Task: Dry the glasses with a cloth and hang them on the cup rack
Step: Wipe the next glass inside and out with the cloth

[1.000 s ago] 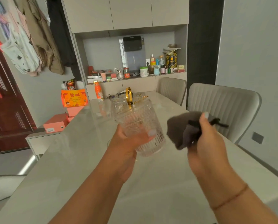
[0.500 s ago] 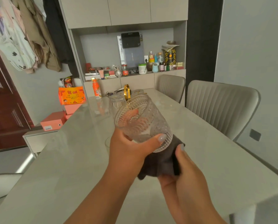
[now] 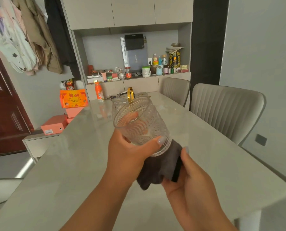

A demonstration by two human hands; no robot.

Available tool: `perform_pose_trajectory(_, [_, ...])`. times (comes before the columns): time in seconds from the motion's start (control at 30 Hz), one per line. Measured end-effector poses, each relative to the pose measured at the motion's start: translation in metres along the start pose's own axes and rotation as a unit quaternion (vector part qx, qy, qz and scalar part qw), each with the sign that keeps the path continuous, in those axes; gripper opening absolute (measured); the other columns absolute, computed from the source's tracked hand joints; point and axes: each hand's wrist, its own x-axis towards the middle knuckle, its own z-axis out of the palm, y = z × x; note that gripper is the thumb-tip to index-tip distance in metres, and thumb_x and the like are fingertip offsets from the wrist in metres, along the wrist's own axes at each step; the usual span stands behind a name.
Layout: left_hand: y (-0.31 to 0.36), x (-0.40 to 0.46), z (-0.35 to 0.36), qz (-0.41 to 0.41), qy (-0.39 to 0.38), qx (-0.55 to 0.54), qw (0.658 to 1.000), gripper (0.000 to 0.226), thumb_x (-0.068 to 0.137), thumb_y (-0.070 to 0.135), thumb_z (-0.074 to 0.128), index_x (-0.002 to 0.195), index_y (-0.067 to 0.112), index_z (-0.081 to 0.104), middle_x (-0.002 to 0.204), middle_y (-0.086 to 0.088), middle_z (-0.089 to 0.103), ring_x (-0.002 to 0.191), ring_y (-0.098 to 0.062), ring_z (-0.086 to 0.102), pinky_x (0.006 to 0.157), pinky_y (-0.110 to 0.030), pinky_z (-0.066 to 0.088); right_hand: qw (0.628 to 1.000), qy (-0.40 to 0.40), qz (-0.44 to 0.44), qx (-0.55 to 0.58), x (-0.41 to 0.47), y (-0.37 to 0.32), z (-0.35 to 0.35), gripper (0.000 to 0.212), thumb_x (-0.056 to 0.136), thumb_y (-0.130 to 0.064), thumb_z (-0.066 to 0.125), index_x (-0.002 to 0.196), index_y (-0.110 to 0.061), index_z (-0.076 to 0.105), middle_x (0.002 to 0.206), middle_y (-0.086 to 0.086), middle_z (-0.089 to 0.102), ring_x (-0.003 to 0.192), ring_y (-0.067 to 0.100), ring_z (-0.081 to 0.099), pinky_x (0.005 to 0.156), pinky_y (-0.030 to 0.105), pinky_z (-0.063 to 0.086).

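A clear ribbed glass point(image 3: 139, 125) is tilted with its mouth toward me and up-left, held above the table by my left hand point(image 3: 130, 152), thumb across its side. A dark grey cloth point(image 3: 160, 165) is pressed under the glass's base, gripped by my right hand point(image 3: 187, 177). Behind the held glass stands the cup rack with its gold loop handle point(image 3: 130, 94), and another glass point(image 3: 118, 105) hangs or stands beside it, partly hidden.
The pale stone table point(image 3: 69, 172) stretches ahead. Two grey chairs point(image 3: 225, 109) stand along its right side. An orange bottle point(image 3: 98, 91) sits at the far end. Orange boxes point(image 3: 73, 98) and a cluttered shelf point(image 3: 139, 70) lie beyond.
My right hand swung the cloth from the glass's right side to under its base. My left hand tipped the glass so its mouth faces me.
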Motion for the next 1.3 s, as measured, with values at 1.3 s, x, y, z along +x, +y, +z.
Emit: perform_pose_trajectory(1.3, [0.021,0.011,-0.009,-0.266,-0.286,-0.069,0.918,0.056,0.045,0.034,0.076,0.096,0.011,0.074,0.093,-0.007,0.073,0.086,-0.022,0.067,0.08,-0.035,0.054,0.839,0.045,-0.421,-0.343,0.044,-0.033,0.009,0.043,0.081,-0.047,0.046,0.048,-0.02,0.036,0.045,-0.01,0.034,0.047,0.007,0.031,0.045,0.024,0.028])
